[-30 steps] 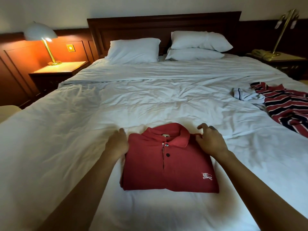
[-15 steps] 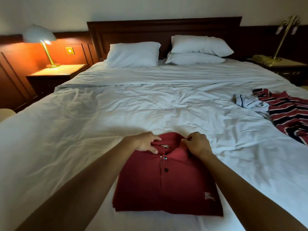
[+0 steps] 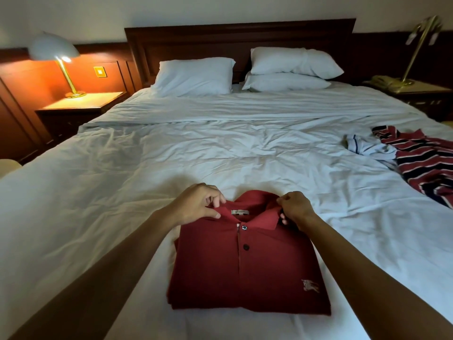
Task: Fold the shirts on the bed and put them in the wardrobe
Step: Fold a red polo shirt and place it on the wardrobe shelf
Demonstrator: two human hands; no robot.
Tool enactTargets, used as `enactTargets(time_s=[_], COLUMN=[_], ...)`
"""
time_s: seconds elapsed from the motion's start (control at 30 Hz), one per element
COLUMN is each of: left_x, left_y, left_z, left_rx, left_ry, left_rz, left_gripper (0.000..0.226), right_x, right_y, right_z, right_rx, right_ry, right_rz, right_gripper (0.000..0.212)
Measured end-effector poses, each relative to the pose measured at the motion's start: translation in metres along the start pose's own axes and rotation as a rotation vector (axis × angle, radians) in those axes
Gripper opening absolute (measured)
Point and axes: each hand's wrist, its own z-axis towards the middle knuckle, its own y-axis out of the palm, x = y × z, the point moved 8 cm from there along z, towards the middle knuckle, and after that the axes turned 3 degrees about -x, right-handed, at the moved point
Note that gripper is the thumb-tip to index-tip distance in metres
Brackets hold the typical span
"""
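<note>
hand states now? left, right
Left hand: pinching the collar of the folded dark red polo shirt.
Right hand: pinching the collar's other side.

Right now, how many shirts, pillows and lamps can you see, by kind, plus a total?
Shirts: 3: red polo, white shirt, striped shirt
Pillows: 3: left pillow, top pillow, bottom pillow
Lamps: 2: lit lamp, unlit lamp
Total: 8

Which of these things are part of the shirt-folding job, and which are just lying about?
Job: red shirt, pinched at the collar by left hand and right hand; striped shirt; white shirt; bed.
Lying about: pillows; lit lamp; nightstand; phone.
</note>
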Motion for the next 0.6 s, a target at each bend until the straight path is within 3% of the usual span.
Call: enactTargets(time_s=[0.13,0.2,0.27,0.4,0.5,0.6], left_x=[-0.004,-0.015,-0.027,-0.048,-0.058,-0.059], left_y=[0.004,0.01,0.005,-0.005,0.014,0.035], left_z=[-0.032,-0.042,-0.036,-0.006,0.02,0.041], left_rx=[-0.202,-0.264,-0.156,0.179,0.172,0.076], left_ry=[-0.077,-0.214,-0.326,-0.463,-0.511,-0.501], left_rz=[0.073,-0.047,-0.157,-0.059,-0.014,0.019], left_gripper=[0.023,0.015,0.024,0.029,0.042,0.047], right_x=[-0.004,-0.007,-0.018,-0.031,-0.028,-0.026], right_y=[-0.007,-0.005,-0.003,0.013,0.027,0.033], right_z=[-0.006,-0.008,-0.009,0.0,0.01,0.02], right_rx=[-0.041,-0.051,0.001,0.04,-0.009,0.005], right_ry=[-0.06,-0.079,-0.165,-0.223,-0.198,-0.21], right_rz=[-0.267,-0.39,-0.53,-0.618,-0.693,-0.736], right_gripper=[0.009,0.019,0.036,0.059,0.062,0.042])
